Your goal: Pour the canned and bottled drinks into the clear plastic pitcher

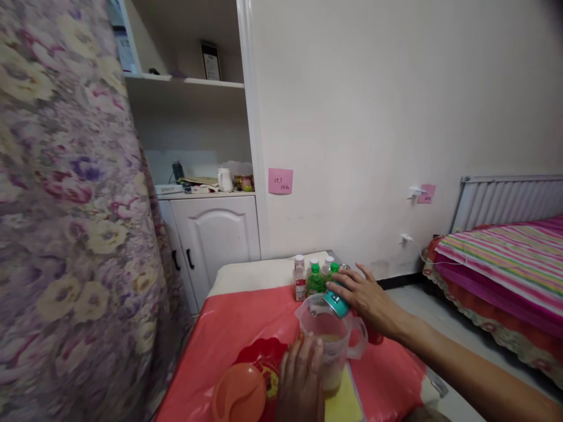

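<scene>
Right hand (367,299) gripping teal can (336,303), tilting it over clear jug (331,346) rim, mouth down for pouring. Left hand (301,378) clasping jug wall at 6 o'clock, steadying it on red tabletop (237,328). Bottles (313,278) standing at 12 o'clock; orange lid (240,392) lying at 8 o'clock.

At the frame's bottom edge the left hand (301,378) is cut off, hiding part of the jug (331,346); the pink note's (280,180) writing is illegible.
</scene>
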Tool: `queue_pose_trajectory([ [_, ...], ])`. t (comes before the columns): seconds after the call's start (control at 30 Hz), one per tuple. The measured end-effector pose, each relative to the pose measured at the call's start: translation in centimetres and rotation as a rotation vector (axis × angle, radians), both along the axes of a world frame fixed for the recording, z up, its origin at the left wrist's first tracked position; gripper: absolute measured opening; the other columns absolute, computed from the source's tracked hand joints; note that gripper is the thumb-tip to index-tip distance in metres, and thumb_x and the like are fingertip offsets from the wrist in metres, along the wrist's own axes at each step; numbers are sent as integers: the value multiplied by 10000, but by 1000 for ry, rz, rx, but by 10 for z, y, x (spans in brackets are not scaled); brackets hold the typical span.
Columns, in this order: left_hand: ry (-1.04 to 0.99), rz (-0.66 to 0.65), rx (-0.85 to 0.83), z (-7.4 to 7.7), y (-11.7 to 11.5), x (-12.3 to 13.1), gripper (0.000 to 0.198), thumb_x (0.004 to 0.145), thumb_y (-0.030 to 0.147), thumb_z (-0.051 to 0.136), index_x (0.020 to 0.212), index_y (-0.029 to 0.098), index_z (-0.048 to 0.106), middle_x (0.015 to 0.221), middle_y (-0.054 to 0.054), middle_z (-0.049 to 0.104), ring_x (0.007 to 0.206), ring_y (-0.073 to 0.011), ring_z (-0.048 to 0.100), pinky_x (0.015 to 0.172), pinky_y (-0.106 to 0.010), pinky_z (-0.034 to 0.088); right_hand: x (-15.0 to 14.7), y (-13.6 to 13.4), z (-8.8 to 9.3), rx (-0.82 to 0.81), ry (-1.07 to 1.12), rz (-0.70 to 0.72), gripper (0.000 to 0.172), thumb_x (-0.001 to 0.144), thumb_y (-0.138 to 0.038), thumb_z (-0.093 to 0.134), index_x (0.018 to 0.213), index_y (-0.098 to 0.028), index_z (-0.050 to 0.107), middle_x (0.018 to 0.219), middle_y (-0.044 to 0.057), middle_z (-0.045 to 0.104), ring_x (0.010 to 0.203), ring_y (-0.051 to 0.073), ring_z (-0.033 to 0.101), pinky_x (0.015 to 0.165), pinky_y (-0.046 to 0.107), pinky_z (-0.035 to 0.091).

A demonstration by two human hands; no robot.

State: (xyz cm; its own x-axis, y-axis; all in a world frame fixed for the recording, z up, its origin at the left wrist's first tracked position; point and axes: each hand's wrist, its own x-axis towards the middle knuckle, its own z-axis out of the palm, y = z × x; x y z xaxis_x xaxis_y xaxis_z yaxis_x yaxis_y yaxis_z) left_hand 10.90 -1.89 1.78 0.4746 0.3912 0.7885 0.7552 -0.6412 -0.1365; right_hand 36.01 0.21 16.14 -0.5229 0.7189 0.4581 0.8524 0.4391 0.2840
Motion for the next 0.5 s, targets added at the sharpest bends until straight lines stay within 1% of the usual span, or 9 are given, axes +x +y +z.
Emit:
queue_pose_trajectory([
  [0.1,10,-4,-26,2,-1,-1,602,868,111,451,1467,174,437,1346,-117,678,1270,-239,576,1003,-412,449,0,-1,0,-2,5,-4,511,961,-158,487,1445,-311,428,1466,45,559,1369,265,433,1148,549,219],
  [0.17,17,-27,-45,1,-2,-1,609,866,118,467,1471,175,432,1359,-121,669,1275,-241,573,998,-409,455,-1,-2,0,-6,7,-7,533,944,-130,495,1444,-304,432,1462,55,561,1366,269,438,1142,557,233],
  [0.3,-96,-30,-93,-7,-3,5,606,862,80,420,1458,189,451,1382,-123,646,1314,-256,531,1031,-447,423,-2,-5,1,-27,17,-15,587,928,-70,471,1463,-301,401,1488,59,534,1388,278,414,1151,582,207],
  [0.4,-135,-37,-87,-11,-4,9,616,862,75,396,1466,189,439,1388,-127,637,1322,-265,512,1037,-469,406,-2,-6,1,-38,13,-8,575,924,-86,489,1452,-301,415,1470,63,550,1381,283,427,1154,585,206],
  [0.5,-109,-31,-118,-7,-6,8,641,840,68,418,1471,178,429,1403,-129,627,1338,-269,496,1051,-469,398,-3,-6,2,-24,-16,10,558,930,-113,497,1450,-301,418,1460,72,558,1377,287,434,1156,582,215],
])
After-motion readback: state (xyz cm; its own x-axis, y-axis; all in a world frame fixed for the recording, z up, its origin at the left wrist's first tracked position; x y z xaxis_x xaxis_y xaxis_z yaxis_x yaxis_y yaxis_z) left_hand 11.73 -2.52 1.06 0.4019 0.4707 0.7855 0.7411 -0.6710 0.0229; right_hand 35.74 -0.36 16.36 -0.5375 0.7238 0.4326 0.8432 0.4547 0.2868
